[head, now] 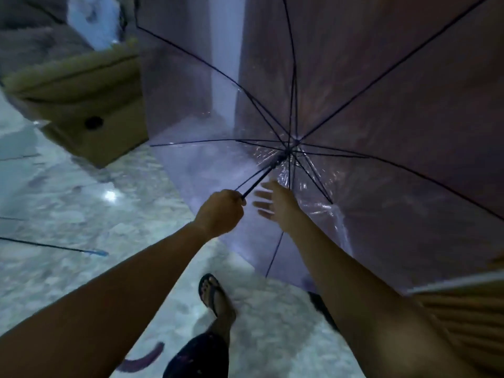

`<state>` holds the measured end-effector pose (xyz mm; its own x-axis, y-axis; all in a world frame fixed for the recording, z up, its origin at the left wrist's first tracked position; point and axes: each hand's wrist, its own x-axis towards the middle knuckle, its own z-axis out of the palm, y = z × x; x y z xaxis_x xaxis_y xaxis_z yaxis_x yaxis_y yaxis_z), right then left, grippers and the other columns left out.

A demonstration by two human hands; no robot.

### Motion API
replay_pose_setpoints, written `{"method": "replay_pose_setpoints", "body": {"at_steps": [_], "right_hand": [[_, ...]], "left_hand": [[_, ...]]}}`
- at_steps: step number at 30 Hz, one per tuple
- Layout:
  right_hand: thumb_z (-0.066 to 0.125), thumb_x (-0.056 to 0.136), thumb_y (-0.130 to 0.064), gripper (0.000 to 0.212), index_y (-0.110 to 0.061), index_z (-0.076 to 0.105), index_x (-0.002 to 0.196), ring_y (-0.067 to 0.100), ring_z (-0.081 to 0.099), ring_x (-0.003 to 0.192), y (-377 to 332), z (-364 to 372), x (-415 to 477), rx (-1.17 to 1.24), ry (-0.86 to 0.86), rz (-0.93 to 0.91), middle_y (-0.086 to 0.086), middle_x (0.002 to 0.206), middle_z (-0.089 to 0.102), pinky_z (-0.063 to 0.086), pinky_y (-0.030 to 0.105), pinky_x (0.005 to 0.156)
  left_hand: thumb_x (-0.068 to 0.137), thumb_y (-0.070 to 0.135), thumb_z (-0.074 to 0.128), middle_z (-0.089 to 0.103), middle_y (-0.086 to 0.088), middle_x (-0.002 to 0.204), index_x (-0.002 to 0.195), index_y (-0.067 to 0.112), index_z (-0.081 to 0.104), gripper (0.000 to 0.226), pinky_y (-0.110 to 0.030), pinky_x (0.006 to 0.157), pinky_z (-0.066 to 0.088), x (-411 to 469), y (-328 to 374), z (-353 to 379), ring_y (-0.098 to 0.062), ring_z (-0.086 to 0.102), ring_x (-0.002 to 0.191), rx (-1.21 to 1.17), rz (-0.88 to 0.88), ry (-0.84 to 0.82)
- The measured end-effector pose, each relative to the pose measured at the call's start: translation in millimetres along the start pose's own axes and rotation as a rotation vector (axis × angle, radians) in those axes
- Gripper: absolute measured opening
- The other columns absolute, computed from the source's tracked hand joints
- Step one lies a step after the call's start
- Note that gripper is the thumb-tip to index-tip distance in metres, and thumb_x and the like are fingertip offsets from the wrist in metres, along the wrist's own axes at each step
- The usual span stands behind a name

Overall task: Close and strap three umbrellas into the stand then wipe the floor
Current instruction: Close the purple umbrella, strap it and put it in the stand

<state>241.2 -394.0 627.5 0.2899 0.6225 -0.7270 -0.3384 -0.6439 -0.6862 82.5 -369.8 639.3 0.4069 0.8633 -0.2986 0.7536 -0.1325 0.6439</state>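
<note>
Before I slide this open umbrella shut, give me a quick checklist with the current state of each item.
1. Left hand has a firm grip on the shaft: ok.
2. Right hand on the runner: not ok, open and short of it.
3. Transparent umbrella canopy clear of the cardboard box: cannot tell.
4. Strap located: cannot tell.
5. Foot clear of the canopy edge: ok.

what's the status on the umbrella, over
Left hand gripping shaft of open clear plastic umbrella. Right hand open, empty, beside shaft. Brown cardboard box nearby.
</note>
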Motion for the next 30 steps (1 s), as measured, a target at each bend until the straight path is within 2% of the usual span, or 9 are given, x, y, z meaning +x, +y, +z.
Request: {"method": "replay_pose_setpoints", "body": {"at_steps": [5,8,12,14,16,19,22,26,30], "right_hand": [[0.046,0.107,-0.030,0.023,-0.015,0.063,0.102,0.012,0.069,0.066,32.7,-79.5,-93.3,0.216,0.098,-0.144,0.003,0.102,0.069,0.050,0.027,0.061],[0.044,0.107,-0.024,0.026,-0.022,0.063,0.089,0.002,0.065,0.055,49.8,-139.1,-164.1,0.296,0.193,-0.205,-0.007,0.082,0.074,0.047,0.018,0.054],[0.043,0.107,-0.038,0.022,-0.024,0.061,0.109,0.000,0.065,0.048,55.6,-216.0,-262.2,0.414,0.287,-0.310,-0.014,0.061,0.073,0.048,0.016,0.048],[0.043,0.106,-0.043,0.028,-0.022,0.061,0.101,0.005,0.062,0.055,50.8,-250.3,-309.8,0.469,0.371,-0.355,-0.011,0.055,0.071,0.046,0.019,0.049],[0.041,0.106,-0.044,0.036,-0.022,0.058,0.084,0.008,0.056,0.057,41.3,-281.0,-359.8,0.509,0.467,-0.415,-0.007,0.057,0.072,0.044,0.020,0.053],[0.037,0.107,-0.046,0.040,-0.017,0.057,0.088,0.013,0.053,0.054,20.4,-324.1,-429.9,0.568,0.646,-0.563,0.001,0.073,0.072,0.046,0.020,0.051],[0.036,0.107,-0.046,0.041,-0.013,0.055,0.092,0.016,0.047,0.047,0.1,-360.7,-497.4,0.545,0.841,-0.643,0.006,0.075,0.072,0.045,0.021,0.044],[0.030,0.109,-0.039,0.039,-0.013,0.048,0.086,0.018,0.056,0.052,-15.7,-393.8,-571.6,0.571,0.984,-0.739,0.004,0.069,0.071,0.039,0.022,0.046],[0.026,0.109,-0.041,0.040,-0.016,0.045,0.084,0.016,0.066,0.051,-20.4,-399.4,-618.0,0.645,1.005,-0.807,0.002,0.059,0.072,0.038,0.025,0.054]], "left_hand": [[0.093,0.022,0.038,0.075,-0.008,0.096,0.090,0.020,0.073,0.034,-0.034,0.074,0.051,-102.6,53.6,11.5,-0.033,0.065,0.088,0.180,0.313,-0.046],[0.089,0.031,0.036,0.071,-0.004,0.086,0.083,0.019,0.068,0.034,-0.040,0.075,0.052,-166.0,95.2,18.5,-0.032,0.063,0.086,0.254,0.481,-0.087],[0.095,0.030,0.045,0.054,-0.002,0.067,0.065,0.020,0.046,0.031,-0.037,0.061,0.043,-232.6,158.6,23.9,-0.034,0.057,0.074,0.319,0.706,-0.090],[0.099,0.030,0.046,0.051,-0.001,0.066,0.066,0.022,0.044,0.034,-0.036,0.059,0.037,-260.0,190.9,22.9,-0.032,0.054,0.070,0.362,0.825,-0.082],[0.102,0.033,0.043,0.056,-0.002,0.071,0.075,0.023,0.050,0.030,-0.036,0.059,0.037,-284.3,226.7,19.2,-0.031,0.056,0.071,0.400,0.932,-0.110],[0.105,0.041,0.037,0.055,0.001,0.069,0.072,0.025,0.046,0.038,-0.034,0.056,0.034,-310.6,277.9,9.7,-0.024,0.054,0.067,0.398,1.064,-0.153],[0.105,0.046,0.033,0.049,0.008,0.058,0.064,0.025,0.046,0.048,-0.033,0.055,0.034,-327.2,308.4,-3.4,-0.008,0.050,0.058,0.357,1.127,-0.200],[0.103,0.051,0.032,0.050,0.001,0.054,0.062,0.016,0.048,0.056,-0.038,0.064,0.045,-328.2,319.0,-11.7,-0.019,0.055,0.058,0.339,1.142,-0.275],[0.104,0.043,0.037,0.036,0.004,0.057,0.060,0.017,0.035,0.051,-0.035,0.058,0.029,-350.1,338.6,-10.6,-0.016,0.037,0.054,0.196,1.186,-0.330]]}}
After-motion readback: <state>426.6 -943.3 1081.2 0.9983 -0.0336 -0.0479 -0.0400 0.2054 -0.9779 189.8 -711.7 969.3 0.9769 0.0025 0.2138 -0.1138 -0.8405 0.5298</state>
